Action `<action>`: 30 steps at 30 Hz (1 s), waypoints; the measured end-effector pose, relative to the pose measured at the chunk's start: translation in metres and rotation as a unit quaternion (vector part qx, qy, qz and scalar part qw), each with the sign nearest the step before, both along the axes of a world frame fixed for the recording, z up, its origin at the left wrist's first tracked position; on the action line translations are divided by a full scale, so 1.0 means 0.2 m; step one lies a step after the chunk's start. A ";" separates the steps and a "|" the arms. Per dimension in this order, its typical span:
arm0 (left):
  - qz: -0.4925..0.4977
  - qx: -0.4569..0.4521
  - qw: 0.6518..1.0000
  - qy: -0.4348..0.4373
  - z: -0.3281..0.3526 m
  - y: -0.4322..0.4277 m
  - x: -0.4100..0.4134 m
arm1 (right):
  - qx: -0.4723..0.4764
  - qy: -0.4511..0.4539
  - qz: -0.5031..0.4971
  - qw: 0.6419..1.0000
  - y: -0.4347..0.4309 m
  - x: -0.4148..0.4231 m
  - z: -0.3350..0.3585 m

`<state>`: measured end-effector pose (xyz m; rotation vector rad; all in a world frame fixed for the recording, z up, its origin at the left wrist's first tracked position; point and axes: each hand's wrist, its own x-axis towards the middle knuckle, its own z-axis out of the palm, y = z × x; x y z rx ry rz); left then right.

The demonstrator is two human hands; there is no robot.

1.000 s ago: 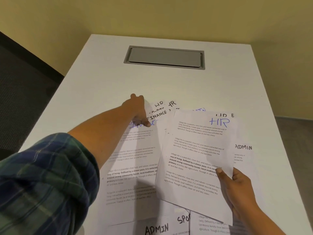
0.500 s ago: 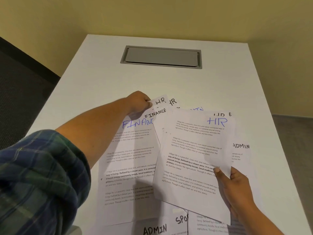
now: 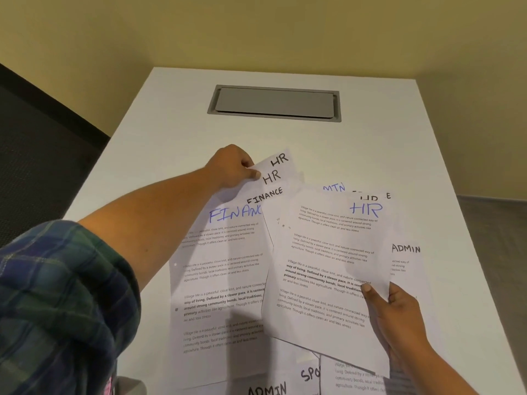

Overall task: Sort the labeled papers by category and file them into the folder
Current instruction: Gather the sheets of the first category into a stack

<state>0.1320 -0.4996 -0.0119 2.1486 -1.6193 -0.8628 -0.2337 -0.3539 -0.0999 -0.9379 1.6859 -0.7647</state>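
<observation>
Over the last second the left hand (image 3: 232, 166) has left the blue FINANCE sheet (image 3: 222, 266), where it was pressing down. It has moved on to the two black HR sheets (image 3: 275, 169) at the far end of the spread, toward the far edge of the tabletop (image 3: 370, 143). Its fingers (image 3: 253, 174) are now clamped on their left corner, thumb on top, and that corner looks raised off the pile. The right hand (image 3: 399, 320) has not shifted. Its fingers (image 3: 368, 292) pinch the right edge of the blue HR sheet (image 3: 328, 266), held above the other papers near the tabletop's right edge. This suggests the HR category is being gathered, with the black-labelled pair likely to join the sheet in the right hand. The FINANCE sheets, an ADMIN sheet (image 3: 405, 252) and other papers lie overlapping and unsorted across the middle of the tabletop. No folder is in view, so filing seems some way off.
</observation>
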 end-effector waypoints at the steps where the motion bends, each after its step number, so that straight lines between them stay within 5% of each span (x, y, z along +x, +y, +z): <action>1: 0.000 -0.018 1.000 -0.014 0.02 0.00 0.01 | -0.005 0.002 0.004 1.000 0.00 0.00 0.01; 10: 0.025 -0.153 0.983 -0.098 0.39 0.03 0.05 | -0.005 0.003 -0.006 1.000 0.00 0.05 0.11; 21: 0.039 -0.342 0.910 -0.230 1.18 0.36 0.00 | -0.077 0.014 0.006 0.997 0.13 0.04 0.52; 30: -0.094 -0.276 0.907 -0.303 1.67 1.00 -0.26 | -0.096 -0.041 0.019 0.994 0.48 -0.04 0.80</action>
